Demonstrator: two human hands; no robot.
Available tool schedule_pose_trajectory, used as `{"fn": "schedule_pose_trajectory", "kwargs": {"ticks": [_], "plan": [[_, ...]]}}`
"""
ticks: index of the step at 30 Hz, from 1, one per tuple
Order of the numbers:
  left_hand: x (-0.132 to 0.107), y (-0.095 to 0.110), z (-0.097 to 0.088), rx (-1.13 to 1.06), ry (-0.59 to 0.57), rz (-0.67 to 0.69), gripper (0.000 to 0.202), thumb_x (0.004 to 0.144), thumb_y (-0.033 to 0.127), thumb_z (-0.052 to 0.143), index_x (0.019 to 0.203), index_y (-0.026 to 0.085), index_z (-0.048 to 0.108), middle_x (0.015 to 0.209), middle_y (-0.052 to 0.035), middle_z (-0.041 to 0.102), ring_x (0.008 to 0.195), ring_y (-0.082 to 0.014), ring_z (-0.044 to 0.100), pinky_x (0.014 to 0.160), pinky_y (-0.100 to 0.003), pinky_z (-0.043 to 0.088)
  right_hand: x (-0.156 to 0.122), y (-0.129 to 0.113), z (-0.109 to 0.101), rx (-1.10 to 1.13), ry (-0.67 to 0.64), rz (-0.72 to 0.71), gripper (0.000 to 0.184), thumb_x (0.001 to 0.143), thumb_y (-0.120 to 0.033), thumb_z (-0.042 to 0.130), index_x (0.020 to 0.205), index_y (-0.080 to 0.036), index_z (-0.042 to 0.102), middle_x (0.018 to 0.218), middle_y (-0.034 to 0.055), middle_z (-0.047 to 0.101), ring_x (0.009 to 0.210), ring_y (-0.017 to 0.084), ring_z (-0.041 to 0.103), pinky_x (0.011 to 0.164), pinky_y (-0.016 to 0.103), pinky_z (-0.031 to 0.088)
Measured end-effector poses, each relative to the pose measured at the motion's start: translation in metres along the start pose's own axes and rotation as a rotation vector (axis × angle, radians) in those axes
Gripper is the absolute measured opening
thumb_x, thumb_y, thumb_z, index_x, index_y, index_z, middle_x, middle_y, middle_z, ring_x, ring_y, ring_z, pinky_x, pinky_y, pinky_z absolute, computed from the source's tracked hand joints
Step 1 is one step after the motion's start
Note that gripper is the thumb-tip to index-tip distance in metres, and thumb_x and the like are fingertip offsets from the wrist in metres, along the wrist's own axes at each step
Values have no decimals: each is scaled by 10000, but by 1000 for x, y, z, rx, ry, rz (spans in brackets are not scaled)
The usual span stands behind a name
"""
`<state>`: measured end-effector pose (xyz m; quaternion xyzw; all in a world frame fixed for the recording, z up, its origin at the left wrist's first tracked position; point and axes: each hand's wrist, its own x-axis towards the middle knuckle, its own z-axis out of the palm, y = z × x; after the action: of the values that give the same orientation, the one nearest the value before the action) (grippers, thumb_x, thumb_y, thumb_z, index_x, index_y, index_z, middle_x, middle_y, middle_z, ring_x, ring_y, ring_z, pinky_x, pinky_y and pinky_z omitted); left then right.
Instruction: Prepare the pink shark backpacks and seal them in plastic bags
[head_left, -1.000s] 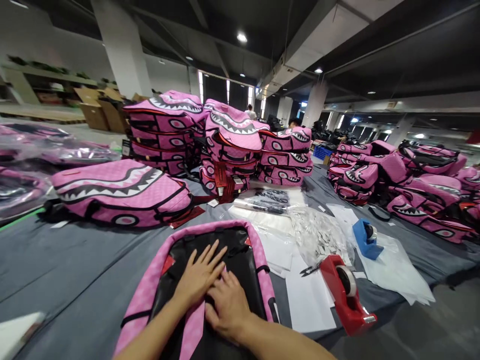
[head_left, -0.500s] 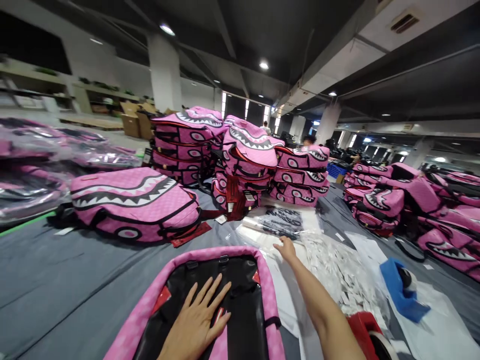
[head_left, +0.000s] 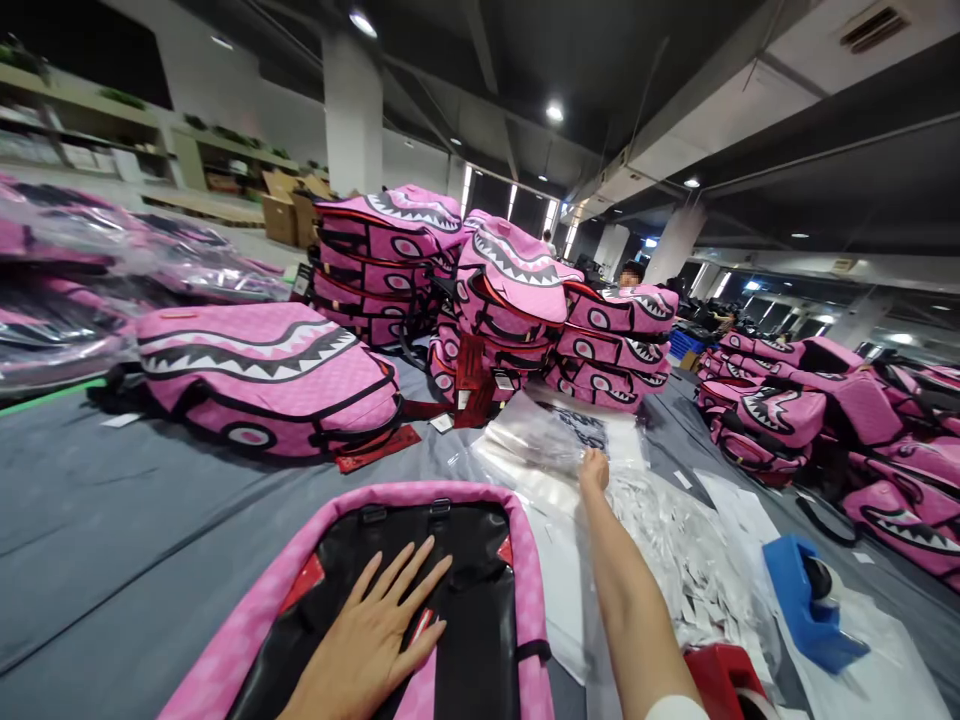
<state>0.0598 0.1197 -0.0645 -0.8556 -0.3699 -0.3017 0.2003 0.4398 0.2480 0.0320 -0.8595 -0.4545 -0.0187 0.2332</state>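
Observation:
My left hand (head_left: 375, 625) lies flat with fingers spread on the black back panel of a pink backpack (head_left: 529, 590) right in front of me. Further out, my right hand (head_left: 595, 470) is closed on the edge of a clear plastic bag (head_left: 536, 435) from a flat pile with dark print. Part of that bag is raised and folded over to the left. The fingertips of my right hand are partly hidden from view. Beyond my left hand, another pink backpack (head_left: 270, 375) with a shark-mouth pattern rests on the grey table cover.
Stacks of pink backpacks (head_left: 510, 270) stand at the back, with more (head_left: 776, 420) at the right. Plastic-wrapped ones (head_left: 67, 330) lie at the left. A blue tape dispenser (head_left: 806, 600), a red one (head_left: 724, 680) and a bag of small white pieces (head_left: 697, 560) sit near my right arm.
My right hand has moved slightly right and closed on the plastic bag, whose edge has come up and folded over the print. My left hand stays flat on the backpack. The view has shifted a little.

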Motion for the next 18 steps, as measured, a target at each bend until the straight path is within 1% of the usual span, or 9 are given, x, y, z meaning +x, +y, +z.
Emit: {"fn": "schedule_pose_trajectory", "kwargs": {"ticks": [2,5,7,9,11,13,14,16,18], "plan": [[0,-1,4,-20,-40,-26,604,962,558,459,1535,377,405,1517,-56,543,1299,-267,592,1156,-477,221,1,-9,-24,4,67,-38,243,1033,-398,561,1001,-171,642,970,41,658,799,155,620,756,329,544],[3,0,3,-84,-148,-71,584,951,577,469,1502,381,460,1530,-61,525,1329,-288,570,1149,-512,276,-8,-27,-65,23,110,-211,227,1033,-345,553,914,-163,619,895,24,635,779,157,599,765,323,513],[7,3,-6,-127,-229,-102,571,952,565,472,1484,359,495,1549,-79,497,1360,-310,542,1146,-541,305,-24,-42,-89,31,90,-349,221,1033,-262,545,846,-157,595,866,16,623,801,155,593,796,312,490],[12,7,-18,-141,-306,-132,563,963,522,465,1483,310,509,1576,-113,454,1396,-330,502,1156,-567,303,-44,-57,-104,35,29,-475,225,1026,-203,559,808,-151,581,877,11,619,849,142,588,831,284,465],[16,10,-29,-120,-369,-137,582,976,487,456,1508,252,479,1608,-148,400,1448,-345,432,1179,-577,268,-66,-71,-107,39,-44,-566,228,1043,-209,532,836,-132,590,922,20,607,929,120,580,871,239,422],[19,12,-36,-131,-404,-124,593,1001,487,415,1523,208,452,1623,-179,367,1462,-368,401,1184,-596,249,-86,-82,-103,46,-100,-617,265,1068,-251,444,919,-99,601,997,36,589,1004,102,567,907,218,393],[19,12,-39,-152,-415,-108,590,1021,481,372,1529,190,439,1626,-193,357,1465,-381,390,1181,-607,245,-96,-85,-100,49,-125,-633,271,1070,-266,433,950,-92,602,1024,39,582,1019,100,565,913,217,392],[19,13,-43,-209,-418,-93,590,1059,467,267,1534,152,419,1632,-216,329,1465,-405,374,1171,-633,239,-112,-86,-95,62,-165,-657,244,1068,-284,454,1001,-105,604,1059,29,571,1053,107,573,927,227,401],[16,13,-45,-260,-401,-92,613,1079,469,176,1526,122,412,1641,-220,295,1459,-421,365,1168,-658,221,-125,-81,-94,85,-191,-669,182,1059,-280,492,1016,-148,609,1067,6,561,1097,126,586,943,249,413]]}}
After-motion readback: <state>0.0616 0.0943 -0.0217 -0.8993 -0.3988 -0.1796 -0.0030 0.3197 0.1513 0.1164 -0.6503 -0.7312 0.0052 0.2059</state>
